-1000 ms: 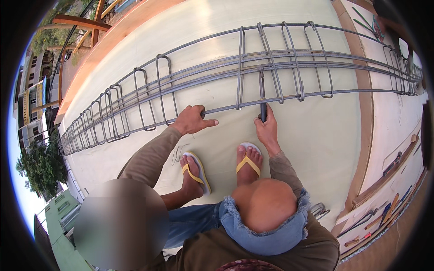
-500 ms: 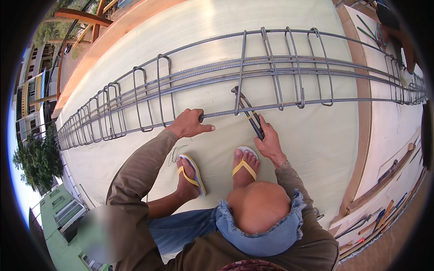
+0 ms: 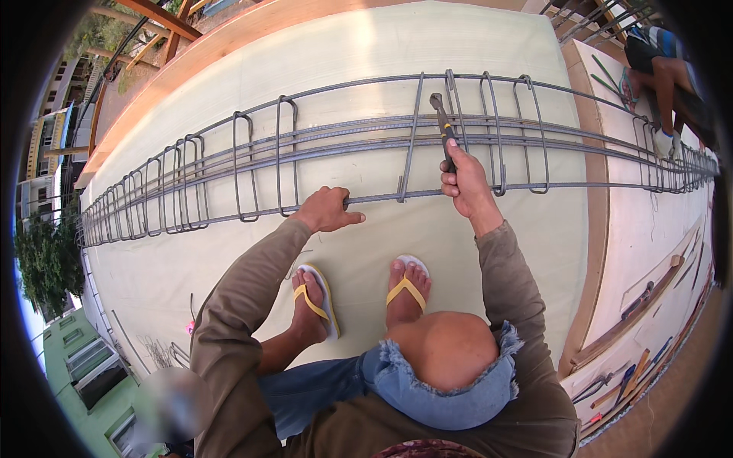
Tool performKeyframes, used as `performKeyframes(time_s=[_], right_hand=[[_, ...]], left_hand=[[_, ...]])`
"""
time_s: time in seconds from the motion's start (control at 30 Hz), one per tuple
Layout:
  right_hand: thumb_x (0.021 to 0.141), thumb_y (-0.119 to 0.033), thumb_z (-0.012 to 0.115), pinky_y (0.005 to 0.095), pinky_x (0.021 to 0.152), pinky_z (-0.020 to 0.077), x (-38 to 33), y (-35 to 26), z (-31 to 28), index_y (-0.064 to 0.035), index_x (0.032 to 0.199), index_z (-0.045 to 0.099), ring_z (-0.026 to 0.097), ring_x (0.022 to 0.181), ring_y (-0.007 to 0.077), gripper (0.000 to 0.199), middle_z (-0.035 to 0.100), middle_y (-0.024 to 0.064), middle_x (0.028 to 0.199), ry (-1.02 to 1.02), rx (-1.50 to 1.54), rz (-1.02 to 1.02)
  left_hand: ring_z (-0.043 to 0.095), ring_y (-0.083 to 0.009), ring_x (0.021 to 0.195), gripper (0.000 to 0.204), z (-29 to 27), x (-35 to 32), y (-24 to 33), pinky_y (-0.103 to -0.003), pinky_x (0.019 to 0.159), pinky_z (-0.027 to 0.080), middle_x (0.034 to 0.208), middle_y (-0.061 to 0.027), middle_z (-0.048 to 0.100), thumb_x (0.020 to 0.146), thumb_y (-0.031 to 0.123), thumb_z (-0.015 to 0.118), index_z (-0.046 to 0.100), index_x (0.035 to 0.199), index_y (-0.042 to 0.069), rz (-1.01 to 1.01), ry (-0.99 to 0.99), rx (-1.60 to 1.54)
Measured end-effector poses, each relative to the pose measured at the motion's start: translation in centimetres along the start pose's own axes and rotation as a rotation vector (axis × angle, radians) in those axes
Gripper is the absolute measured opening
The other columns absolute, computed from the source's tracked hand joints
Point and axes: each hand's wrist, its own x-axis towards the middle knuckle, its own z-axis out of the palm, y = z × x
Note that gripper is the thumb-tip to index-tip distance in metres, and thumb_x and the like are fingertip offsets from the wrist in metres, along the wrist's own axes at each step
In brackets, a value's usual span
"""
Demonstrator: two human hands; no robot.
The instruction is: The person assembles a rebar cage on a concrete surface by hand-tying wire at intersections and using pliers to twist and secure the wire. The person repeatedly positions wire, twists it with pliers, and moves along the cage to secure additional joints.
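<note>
A long rebar cage (image 3: 374, 198) runs across in front of me, made of ribbed bars with several wire stirrups around them. My left hand (image 3: 330, 210) is closed around the near bar. Just right of it, one stirrup (image 3: 411, 141) leans at a slant. In my right hand (image 3: 467, 183) is a pair of end-cutting pincers (image 3: 444, 124) with black and yellow handles. Its head points away from me, above the middle bars and beside another stirrup (image 3: 458, 99). My right hand covers the lower part of that stirrup and the handle ends.
My sandalled feet (image 3: 405, 290) stand on a pale sheeted surface (image 3: 366, 336) with wire offcuts at left. At the far right, a co-worker's gloved hands (image 3: 666, 143) are at the cage. Hand tools (image 3: 630, 378) lie along the right edge. An orange-brown board (image 3: 206, 69) borders the far side.
My right hand has moved away from me with the pincers, from below the near bar to over the cage. The handles have come together. My left hand stays on the near bar.
</note>
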Motion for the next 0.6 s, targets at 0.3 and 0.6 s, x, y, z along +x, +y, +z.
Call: performKeyframes(time_s=[0.3,0.6], right_hand=[[0.101,-0.034,0.060,0.0255,0.043,0.0246,7.3,-0.4,4.8,-0.0106,0.093,0.054,0.032,0.052,0.0077,0.026,0.039,-0.0033,0.071,0.005,-0.186,-0.045],[0.100,-0.034,0.059,0.0357,0.050,0.0308,6.8,3.4,5.4,-0.0019,0.110,0.060,0.036,0.056,0.0126,0.034,0.047,0.0008,0.075,0.005,-0.309,-0.155]], left_hand=[[0.070,-0.0374,0.082,0.061,0.3,0.3,-0.3,-0.046,0.078,0.054,0.082,-0.0222,0.070,0.079,0.054,0.078,0.068,0.093,-0.005,0.021,0.011,0.023],[0.069,-0.0378,0.081,0.058,0.3,0.4,-0.6,-0.046,0.076,0.053,0.082,-0.0231,0.070,0.081,0.051,0.079,0.067,0.090,-0.005,0.033,0.003,0.030]])
